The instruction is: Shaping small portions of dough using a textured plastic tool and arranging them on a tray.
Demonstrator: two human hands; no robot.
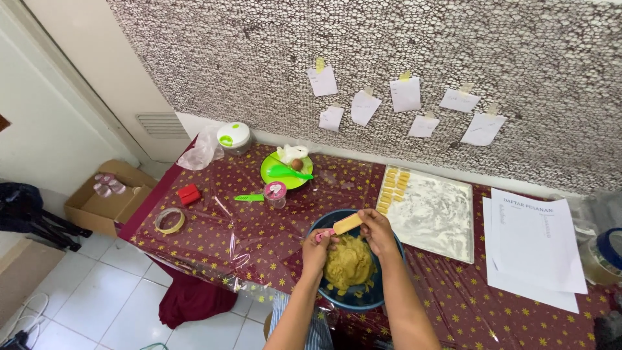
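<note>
Head view: both hands work over a dark blue bowl that sits at the near edge of the worktop, which is covered in a maroon cloth with gold stars under clear plastic. The bowl holds a heap of yellow-brown dough. The right hand has its fingers closed on a small tan block of shaped dough, held above the heap. The left hand is clenched around a pink tool whose end meets that block; the tool's exact shape is too small to tell.

To the right, just beside the bowl, lies a floured tray with rows of finished pieces along its left side. Further right are white sheets of paper. On the far left stand a green plate, a green knife and a roll of tape.

Risks, as I judge them: the block looks soft, so too hard a squeeze could dent or break it, and it would drop back onto the heap. The bowl is close to the near edge, and a hard downward push could tip it off. The plastic cover looks slick, so the bowl may slide.
</note>
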